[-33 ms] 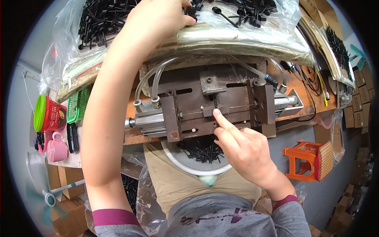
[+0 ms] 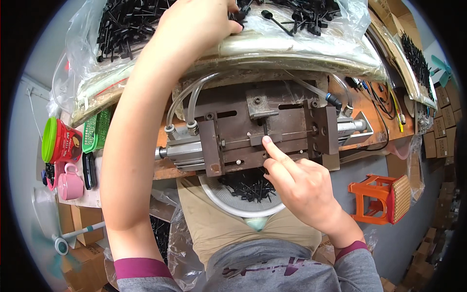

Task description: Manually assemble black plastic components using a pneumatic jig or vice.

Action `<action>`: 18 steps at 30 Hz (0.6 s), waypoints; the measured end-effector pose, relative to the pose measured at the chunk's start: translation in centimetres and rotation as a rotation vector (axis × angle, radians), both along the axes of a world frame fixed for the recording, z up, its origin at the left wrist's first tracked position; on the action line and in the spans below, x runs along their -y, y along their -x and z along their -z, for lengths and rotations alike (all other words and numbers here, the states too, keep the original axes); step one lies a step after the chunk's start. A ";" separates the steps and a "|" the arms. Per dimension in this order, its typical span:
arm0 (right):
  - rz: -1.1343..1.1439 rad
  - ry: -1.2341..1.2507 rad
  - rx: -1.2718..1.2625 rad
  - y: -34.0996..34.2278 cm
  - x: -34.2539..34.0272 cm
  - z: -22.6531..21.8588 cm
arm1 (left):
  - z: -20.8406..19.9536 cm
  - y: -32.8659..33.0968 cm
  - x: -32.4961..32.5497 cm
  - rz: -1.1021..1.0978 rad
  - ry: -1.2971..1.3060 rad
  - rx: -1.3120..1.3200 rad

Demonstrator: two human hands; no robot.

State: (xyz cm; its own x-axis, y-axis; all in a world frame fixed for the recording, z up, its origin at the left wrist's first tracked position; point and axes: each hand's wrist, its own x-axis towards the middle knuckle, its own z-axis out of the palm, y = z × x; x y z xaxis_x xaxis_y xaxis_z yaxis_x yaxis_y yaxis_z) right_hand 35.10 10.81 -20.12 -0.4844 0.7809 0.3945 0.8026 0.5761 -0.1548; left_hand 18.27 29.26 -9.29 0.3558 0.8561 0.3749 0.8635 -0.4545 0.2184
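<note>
My left hand (image 2: 197, 24) reaches to the far heap of black plastic parts (image 2: 129, 27), its thumb and forefinger closed around a dark piece. The upper edge of the view cuts off some of its fingers. My right hand (image 2: 304, 185) rests at the dark metal fixture (image 2: 287, 119). Its outstretched forefinger presses a thin black plastic part (image 2: 265, 129) lying upright across a small block in the middle; the other fingers curl underneath, and the thumb is hidden. Below the fixture, a light round basket (image 2: 214, 197) on my lap holds many black stems.
Metal cylinders (image 2: 185, 153) with clear hoses (image 2: 194, 97) flank the fixture. At left stand a red tub (image 2: 68, 141), a green basket (image 2: 95, 131) and a pink mug (image 2: 70, 184). An orange stool (image 2: 374, 197) is at right, with cables (image 2: 386, 104) on the bench and stacked cartons (image 2: 440, 121) beyond.
My left hand has shifted very slightly at the heap of black parts. My right hand keeps its place on the fixture.
</note>
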 end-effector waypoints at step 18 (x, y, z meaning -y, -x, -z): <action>0.076 -0.398 -0.018 -6.2 -12.1 -10.8 | -0.9 0.9 -0.7 0.183 0.022 0.480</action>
State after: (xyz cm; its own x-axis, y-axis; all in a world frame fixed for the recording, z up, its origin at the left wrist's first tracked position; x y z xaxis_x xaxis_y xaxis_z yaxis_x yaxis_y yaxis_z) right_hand 41.28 22.95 -9.29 -0.4214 0.5985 0.6813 0.8444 0.5330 0.0541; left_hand 17.35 30.00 -8.37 0.2924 0.8056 0.5152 0.5703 -0.5794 0.5823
